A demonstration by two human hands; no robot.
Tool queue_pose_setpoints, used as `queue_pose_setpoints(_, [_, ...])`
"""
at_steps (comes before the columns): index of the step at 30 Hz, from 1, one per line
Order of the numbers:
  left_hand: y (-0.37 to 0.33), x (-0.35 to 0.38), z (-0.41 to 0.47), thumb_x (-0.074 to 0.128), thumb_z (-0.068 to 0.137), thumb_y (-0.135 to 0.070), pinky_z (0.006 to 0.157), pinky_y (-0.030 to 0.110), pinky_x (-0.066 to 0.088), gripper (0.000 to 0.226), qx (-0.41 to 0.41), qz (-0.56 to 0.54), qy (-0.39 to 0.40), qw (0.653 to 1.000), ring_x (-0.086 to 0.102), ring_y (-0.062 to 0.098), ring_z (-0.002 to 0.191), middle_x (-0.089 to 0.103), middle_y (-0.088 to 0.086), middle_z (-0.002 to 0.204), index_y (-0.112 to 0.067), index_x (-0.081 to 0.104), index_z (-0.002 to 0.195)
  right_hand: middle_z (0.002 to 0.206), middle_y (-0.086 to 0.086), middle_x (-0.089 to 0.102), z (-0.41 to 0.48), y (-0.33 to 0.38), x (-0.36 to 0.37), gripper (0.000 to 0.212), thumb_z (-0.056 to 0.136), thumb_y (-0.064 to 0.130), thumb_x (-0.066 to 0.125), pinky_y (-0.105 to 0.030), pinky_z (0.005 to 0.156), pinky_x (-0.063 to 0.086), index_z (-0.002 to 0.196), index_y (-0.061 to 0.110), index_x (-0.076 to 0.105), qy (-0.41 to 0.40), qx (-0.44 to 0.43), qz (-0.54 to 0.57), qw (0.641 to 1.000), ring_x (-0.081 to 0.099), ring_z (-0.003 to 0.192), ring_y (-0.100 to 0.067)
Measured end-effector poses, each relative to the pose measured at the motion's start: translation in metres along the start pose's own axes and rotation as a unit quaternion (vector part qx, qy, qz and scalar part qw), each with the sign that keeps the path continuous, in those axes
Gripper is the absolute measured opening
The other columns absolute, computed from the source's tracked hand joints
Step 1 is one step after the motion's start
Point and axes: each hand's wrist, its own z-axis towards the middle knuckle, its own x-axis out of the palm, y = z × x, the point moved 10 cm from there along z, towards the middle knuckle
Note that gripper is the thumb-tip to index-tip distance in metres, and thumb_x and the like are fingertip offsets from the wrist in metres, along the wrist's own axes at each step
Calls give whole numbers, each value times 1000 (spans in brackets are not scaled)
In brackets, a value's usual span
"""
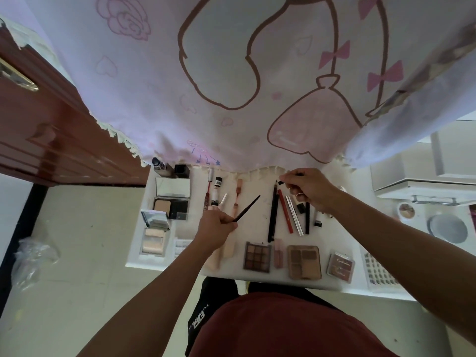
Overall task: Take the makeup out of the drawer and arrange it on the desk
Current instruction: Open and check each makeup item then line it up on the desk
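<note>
The white desk carries the makeup in rows; positions below are given relative to the nine-pan eyeshadow palette, which lies flat near the desk's front edge.

Left hand: above and to the left of the palette. Its fingers are curled shut around the lower end of a thin black tapered stick, probably a liner pen or brush handle. The stick points up and to the right, clear of the desk surface.

Right hand: above and to the right of the palette, near the back of the desk. Its fingers pinch a small black cap at the fingertips, just beside the top end of a long black pencil.

Pencil row: directly above the palette, the black pencil lies lengthwise, with a red pencil and a silver tube beside it on the right, close together.

Right of the palette: a narrow pink tube, then a tan four-pan palette, then a small reddish compact.

Far left of the palette: an open powder compact with its mirror raised, and a second open compact below it.

Behind everything, a pink patterned cloth hangs down to the desk's back edge.
</note>
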Motion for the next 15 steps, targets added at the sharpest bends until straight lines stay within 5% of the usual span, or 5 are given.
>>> queue_pose_setpoints(15, [16,34,22,65,81,-12,75,33,52,15,-60,194,-84,975,66,31,90,69,14,94,-6,73,91,50,8,58,12,-48,11,9,89,16,69,-22,49,37,90,6,70,15,54,-83,995,47,47,-6])
